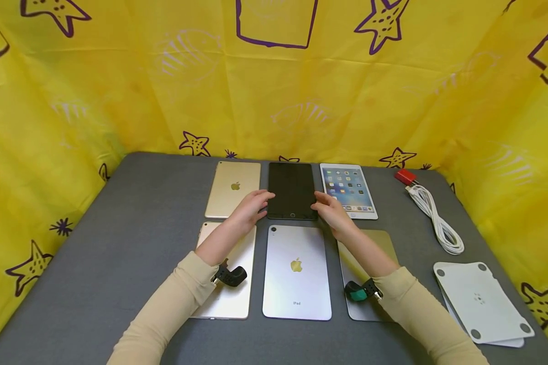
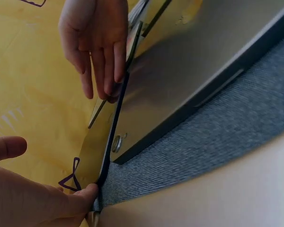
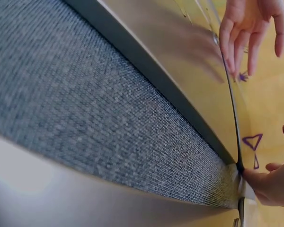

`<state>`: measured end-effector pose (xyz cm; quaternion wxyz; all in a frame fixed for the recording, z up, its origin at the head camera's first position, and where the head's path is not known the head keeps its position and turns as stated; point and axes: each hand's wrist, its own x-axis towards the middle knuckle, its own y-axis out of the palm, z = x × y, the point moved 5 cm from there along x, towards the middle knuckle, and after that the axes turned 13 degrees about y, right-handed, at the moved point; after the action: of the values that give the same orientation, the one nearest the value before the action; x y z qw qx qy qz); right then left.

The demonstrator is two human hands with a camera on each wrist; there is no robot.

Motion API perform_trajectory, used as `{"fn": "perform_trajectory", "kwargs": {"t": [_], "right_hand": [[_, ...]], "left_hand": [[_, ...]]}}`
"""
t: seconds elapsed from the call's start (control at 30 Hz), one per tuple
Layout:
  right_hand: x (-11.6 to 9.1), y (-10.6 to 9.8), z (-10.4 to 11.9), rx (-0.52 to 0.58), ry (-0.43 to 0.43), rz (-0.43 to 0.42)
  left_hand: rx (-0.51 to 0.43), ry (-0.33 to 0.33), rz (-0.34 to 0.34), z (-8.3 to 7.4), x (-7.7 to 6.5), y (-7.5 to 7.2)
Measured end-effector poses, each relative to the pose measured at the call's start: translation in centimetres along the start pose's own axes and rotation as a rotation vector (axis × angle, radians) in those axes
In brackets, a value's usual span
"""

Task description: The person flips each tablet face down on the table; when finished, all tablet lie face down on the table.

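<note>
A black tablet (image 1: 291,190) lies screen up in the middle of the back row. My left hand (image 1: 248,209) is at its left edge and my right hand (image 1: 333,215) at its right edge. In the left wrist view, fingertips of the left hand (image 2: 42,201) touch the tablet's side, with the thumb raised apart. The right wrist view shows the right hand (image 3: 274,187) likewise, its fingertips at the opposite side. Neither hand curls round the tablet. Below it lies a silver iPad (image 1: 297,289), back up.
A gold tablet (image 1: 233,177) and a white tablet with lit screen (image 1: 344,182) flank the black one. Beneath my forearms lie another gold tablet (image 1: 237,304) and a yellowish one (image 1: 385,246). At right are a red plug (image 1: 405,176), white cable (image 1: 431,215) and white plates (image 1: 488,299).
</note>
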<state>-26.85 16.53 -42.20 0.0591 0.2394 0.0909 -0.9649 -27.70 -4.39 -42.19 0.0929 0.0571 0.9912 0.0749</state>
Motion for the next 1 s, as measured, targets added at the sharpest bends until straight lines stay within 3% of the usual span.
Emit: {"fn": "perform_trajectory", "kwargs": {"t": [0.13, 0.3, 0.53, 0.67, 0.8, 1.0], "right_hand": [[0.1, -0.2, -0.2, -0.018, 0.007, 0.002], [0.1, -0.2, -0.3, -0.058, 0.026, 0.001], [0.0, 0.0, -0.1, -0.112, 0.038, 0.006], [0.2, 0.4, -0.1, -0.126, 0.058, 0.02], [0.1, 0.9, -0.1, -0.115, 0.073, 0.049], [-0.1, 2.0, 0.1, -0.034, 0.083, 0.092]], "left_hand": [[-0.055, -0.041, -0.019, -0.1, 0.3, 0.0], [-0.042, -0.066, -0.027, -0.4, 0.4, 0.3], [0.014, -0.034, -0.009, -0.7, 0.3, 0.5], [0.136, 0.033, 0.006, -0.9, 0.1, 0.2], [0.307, 0.154, -0.002, -1.5, -0.5, -0.2], [0.452, 0.339, -0.015, -3.1, -1.4, -0.2]]}}
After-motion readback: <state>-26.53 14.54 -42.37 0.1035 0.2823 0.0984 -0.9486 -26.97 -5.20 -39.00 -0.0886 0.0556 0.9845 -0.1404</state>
